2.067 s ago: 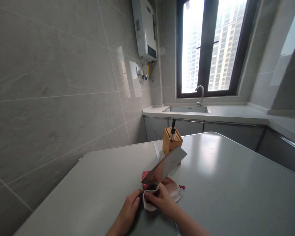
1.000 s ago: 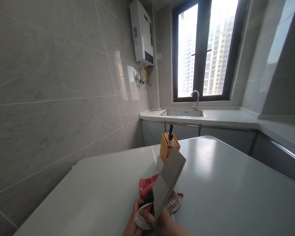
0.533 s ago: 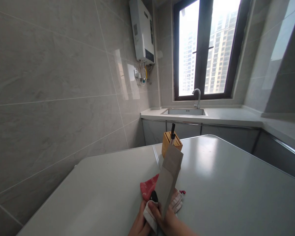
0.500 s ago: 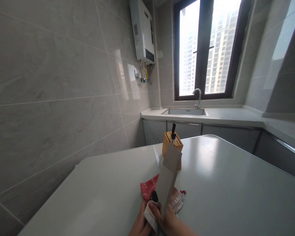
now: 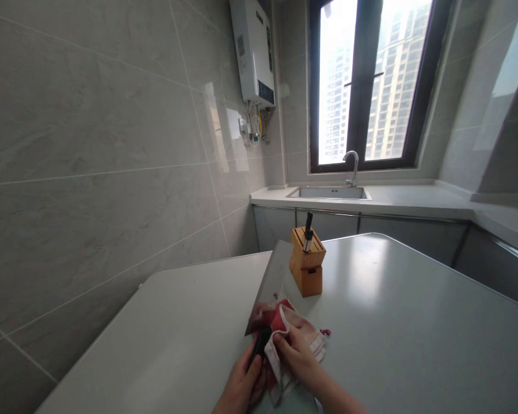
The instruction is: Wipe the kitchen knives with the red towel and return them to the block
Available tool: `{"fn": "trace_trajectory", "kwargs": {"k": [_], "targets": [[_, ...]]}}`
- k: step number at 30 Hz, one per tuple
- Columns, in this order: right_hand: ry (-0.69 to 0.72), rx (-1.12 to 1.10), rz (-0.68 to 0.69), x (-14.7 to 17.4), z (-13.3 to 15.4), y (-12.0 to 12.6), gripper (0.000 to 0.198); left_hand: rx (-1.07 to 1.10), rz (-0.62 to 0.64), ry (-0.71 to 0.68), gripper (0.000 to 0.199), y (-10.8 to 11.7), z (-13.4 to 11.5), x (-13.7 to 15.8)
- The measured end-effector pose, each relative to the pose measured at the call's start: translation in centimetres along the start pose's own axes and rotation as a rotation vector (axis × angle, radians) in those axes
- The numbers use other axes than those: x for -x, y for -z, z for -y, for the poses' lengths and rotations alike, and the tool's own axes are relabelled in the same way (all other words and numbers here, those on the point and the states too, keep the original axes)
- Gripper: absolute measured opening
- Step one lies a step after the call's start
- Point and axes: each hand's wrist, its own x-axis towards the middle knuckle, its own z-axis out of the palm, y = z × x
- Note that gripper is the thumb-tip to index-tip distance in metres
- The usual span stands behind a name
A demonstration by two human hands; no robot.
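Note:
A kitchen cleaver (image 5: 274, 273) with a broad shiny blade points away from me, leaning left above the table. My left hand (image 5: 243, 376) is closed around its black handle. A red and white cloth (image 5: 300, 322) is bunched beside the handle and against the base of the blade, which mirrors its red. My right hand (image 5: 301, 357) pinches the cloth's white edge, just right of the handle. Part of the cloth hangs below between both hands. Past the blade's right side stands a wooden knife block (image 5: 307, 267), holding a black-handled knife (image 5: 308, 231) upright.
The pale table (image 5: 190, 322) spreads around my hands, with a tiled wall (image 5: 112, 144) to its left. Farther off, a counter (image 5: 410, 198) carries a sink (image 5: 332, 193) and a faucet (image 5: 351, 167) under a window. A water heater (image 5: 252, 54) hangs on the wall.
The cleaver's blade has swung from leaning right, in front of the knife block, to leaning left. My right hand and the cloth now sit to the right of the handle, and the block is uncovered.

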Motion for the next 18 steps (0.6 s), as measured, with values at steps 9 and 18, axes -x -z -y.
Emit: {"fn": "trace_trajectory", "kwargs": {"k": [9,18], "targets": [[-0.19,-0.433,0.028,-0.2,1.6,0.3,0.035,0.075,0.099,0.036,0.041,0.7,0.0,-0.4],[-0.281,-0.434,0.026,0.1,1.3,0.5,0.026,0.017,0.211,0.077,0.041,0.5,-1.5,0.2]]}}
